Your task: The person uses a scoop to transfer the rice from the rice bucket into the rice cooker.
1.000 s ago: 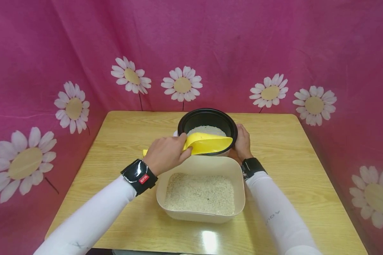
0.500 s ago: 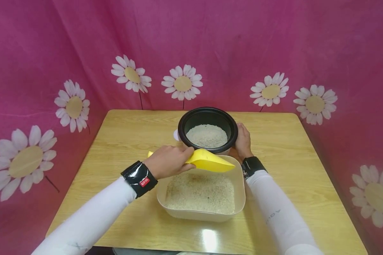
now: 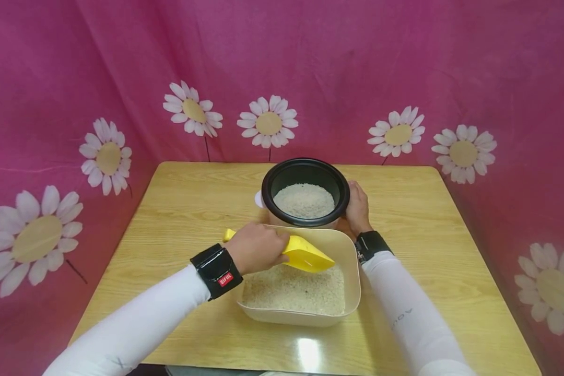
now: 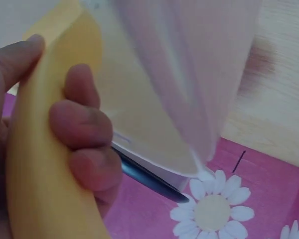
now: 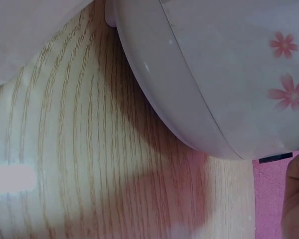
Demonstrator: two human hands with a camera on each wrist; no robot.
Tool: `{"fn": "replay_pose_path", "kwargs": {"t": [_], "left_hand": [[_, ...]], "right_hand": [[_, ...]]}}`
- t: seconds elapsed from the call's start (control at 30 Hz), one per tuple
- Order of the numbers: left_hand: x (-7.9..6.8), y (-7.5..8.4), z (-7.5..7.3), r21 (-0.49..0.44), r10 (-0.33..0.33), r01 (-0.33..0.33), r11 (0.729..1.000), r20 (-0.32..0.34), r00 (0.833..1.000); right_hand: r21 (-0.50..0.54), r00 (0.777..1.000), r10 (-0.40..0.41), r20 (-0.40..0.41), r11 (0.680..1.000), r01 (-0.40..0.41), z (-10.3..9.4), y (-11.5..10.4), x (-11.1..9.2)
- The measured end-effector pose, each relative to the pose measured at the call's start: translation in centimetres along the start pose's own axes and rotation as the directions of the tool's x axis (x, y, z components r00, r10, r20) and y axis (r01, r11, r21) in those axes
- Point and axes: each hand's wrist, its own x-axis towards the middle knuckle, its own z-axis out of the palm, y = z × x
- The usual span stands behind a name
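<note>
In the head view my left hand grips a yellow scoop by its handle. The scoop's blade is over the rice in a cream plastic bin, its tip tilted downward. The left wrist view has fingers curled round the yellow handle. Behind the bin stands a rice cooker with pink flowers on its white body. Its black inner pot holds a layer of white rice. My right hand holds the cooker's right side; part of its grip is hidden.
The bin and cooker stand close together on a wooden table. A pink curtain printed with white daisies hangs along the back and both sides. A small pale handle sticks out from the cooker's left side.
The left hand has brought the scoop from above the black pot toward me, down over the bin. The rice in the pot is now uncovered to view. My right hand stays in place.
</note>
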Motion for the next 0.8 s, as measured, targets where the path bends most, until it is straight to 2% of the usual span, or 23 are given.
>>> {"fn": "replay_pose_path", "kwargs": {"t": [0.2, 0.5, 0.6, 0.8], "left_hand": [[-0.2, 0.4, 0.2, 0.132, 0.002, 0.003, 0.991, -0.035, 0.999], [-0.5, 0.8, 0.6, 0.348, -0.015, 0.04, 0.937, -0.073, 0.997], [-0.5, 0.9, 1.0, 0.392, -0.013, 0.048, 0.919, -0.093, 0.996], [-0.6, 1.3, 1.8, 0.413, -0.034, 0.081, 0.907, -0.12, 0.992]], "right_hand": [[0.014, 1.0, -0.015, -0.005, 1.0, 0.015, -0.1, -0.1, -0.1], [0.044, 1.0, -0.008, 0.018, 0.999, 0.007, -0.3, -0.2, -0.3], [0.038, 1.0, -0.018, 0.011, 0.999, 0.017, -0.3, -0.2, -0.3], [0.032, 1.0, -0.023, 0.007, 0.999, 0.023, -0.3, -0.1, -0.1]]}}
